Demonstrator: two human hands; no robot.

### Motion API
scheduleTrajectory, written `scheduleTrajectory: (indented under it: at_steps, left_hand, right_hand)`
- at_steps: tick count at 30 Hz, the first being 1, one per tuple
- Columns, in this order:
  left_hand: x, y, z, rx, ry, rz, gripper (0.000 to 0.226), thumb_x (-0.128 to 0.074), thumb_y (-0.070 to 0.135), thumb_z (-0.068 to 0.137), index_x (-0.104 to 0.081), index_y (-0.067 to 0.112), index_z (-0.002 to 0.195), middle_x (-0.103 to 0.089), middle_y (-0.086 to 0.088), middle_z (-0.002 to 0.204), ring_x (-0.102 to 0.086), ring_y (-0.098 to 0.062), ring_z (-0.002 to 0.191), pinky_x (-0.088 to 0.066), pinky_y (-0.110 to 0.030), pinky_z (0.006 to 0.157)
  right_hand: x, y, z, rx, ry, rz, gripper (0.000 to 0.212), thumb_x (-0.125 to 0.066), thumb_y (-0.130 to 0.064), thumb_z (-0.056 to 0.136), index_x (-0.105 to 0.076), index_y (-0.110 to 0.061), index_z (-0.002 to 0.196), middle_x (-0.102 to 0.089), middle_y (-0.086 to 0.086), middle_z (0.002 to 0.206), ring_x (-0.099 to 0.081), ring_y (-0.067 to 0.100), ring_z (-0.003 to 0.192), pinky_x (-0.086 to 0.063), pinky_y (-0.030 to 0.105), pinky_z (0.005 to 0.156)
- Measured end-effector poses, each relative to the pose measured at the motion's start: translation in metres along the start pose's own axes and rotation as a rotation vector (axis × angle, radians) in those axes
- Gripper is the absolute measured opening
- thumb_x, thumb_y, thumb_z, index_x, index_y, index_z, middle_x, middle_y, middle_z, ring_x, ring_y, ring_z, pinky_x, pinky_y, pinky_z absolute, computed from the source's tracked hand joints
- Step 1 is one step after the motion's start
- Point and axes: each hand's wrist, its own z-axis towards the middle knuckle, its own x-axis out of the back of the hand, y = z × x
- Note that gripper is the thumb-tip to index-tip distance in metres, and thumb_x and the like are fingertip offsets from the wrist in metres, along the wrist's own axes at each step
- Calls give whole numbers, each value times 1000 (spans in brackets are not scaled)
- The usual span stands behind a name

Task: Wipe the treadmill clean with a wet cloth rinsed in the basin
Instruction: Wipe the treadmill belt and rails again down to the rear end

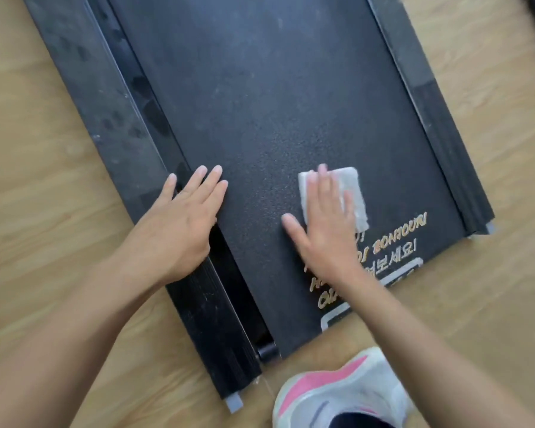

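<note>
Fingers straight, your right hand [325, 223] presses the folded white cloth [334, 199] flat on the treadmill [260, 103] belt, just above its gold lettering [393, 242] — your left hand [179, 217] rests spread across the belt's left edge — a pink-and-white shoe [337, 393] stands below the treadmill's near end.

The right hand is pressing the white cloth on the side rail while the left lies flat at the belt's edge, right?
Not quite: the head view shows the right hand pressing the cloth on the belt, not the side rail. The left hand does lie flat at the belt's edge.
</note>
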Motion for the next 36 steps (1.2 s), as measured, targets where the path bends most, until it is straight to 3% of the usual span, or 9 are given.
scheduleTrajectory:
  at_steps: [4,9,15,20,23,26,30,32,36]
  left_hand:
    - [4,7,17,-23,39,-101,70,-43,10,104,-8,9,165,9,-4,174,10,-21,160,-7,-43,129]
    - [2,13,22,-62,38,-141,64,-37,11,108,-9,10,165,7,-2,174,10,-20,160,-5,-39,129]
    - [-28,1,9,-114,157,112,67,-37,39,105,-29,4,161,-15,-12,172,-7,-32,160,-15,-57,127]
    - [-40,-1,13,-123,197,74,62,-37,22,104,-26,3,162,-15,-13,172,-17,-30,159,-17,-54,127]
    - [-43,10,14,-55,215,25,76,-37,-3,89,-17,2,163,-7,-14,173,-8,-30,161,-12,-49,130]
    - [-56,20,11,-41,316,16,74,-35,-8,86,-24,-7,159,-15,-23,170,-16,-38,158,-22,-53,127]
    - [-62,22,11,-19,362,2,71,-37,-7,89,-25,-7,159,-18,-22,169,-20,-37,158,-29,-51,125]
    - [-65,22,11,-22,371,43,70,-31,-7,90,-21,-7,160,-16,-23,170,-18,-37,158,-27,-51,125]
    - [-70,16,11,-78,369,138,63,-14,1,98,-11,-11,159,-9,-30,169,-14,-43,158,-25,-53,126]
  right_hand:
    - [-37,-84,-66,400,-135,-77,85,-39,-65,105,-15,-15,169,-1,4,178,4,22,164,-9,53,131]
    - [-3,8,-22,583,-109,-260,85,-34,-71,104,-11,-22,170,-2,-1,178,4,23,164,-8,49,132]
    - [66,167,57,-234,20,-138,101,-5,-87,92,-4,-22,170,2,3,178,6,22,164,-8,56,130]
    - [33,95,9,-250,-9,-53,100,-24,-80,97,5,-18,169,14,6,177,15,22,163,4,51,131]
    - [-5,7,-39,-43,-46,-28,98,-32,-74,100,3,-13,169,14,8,176,16,24,162,4,51,131]
    - [-31,-52,-90,251,-175,-76,97,-38,-71,102,-4,-11,169,9,11,177,11,25,163,-4,52,132]
    - [-16,3,-75,618,-202,-234,81,-37,-65,107,-15,-16,169,-6,5,177,0,25,164,-11,48,132]
    - [0,60,-42,512,-109,-290,78,-30,-64,108,-13,-19,169,-7,4,177,-2,25,164,-11,51,132]
    - [37,163,16,-89,31,-186,81,-22,-67,105,-9,-20,170,-5,3,178,1,18,164,-9,55,131]
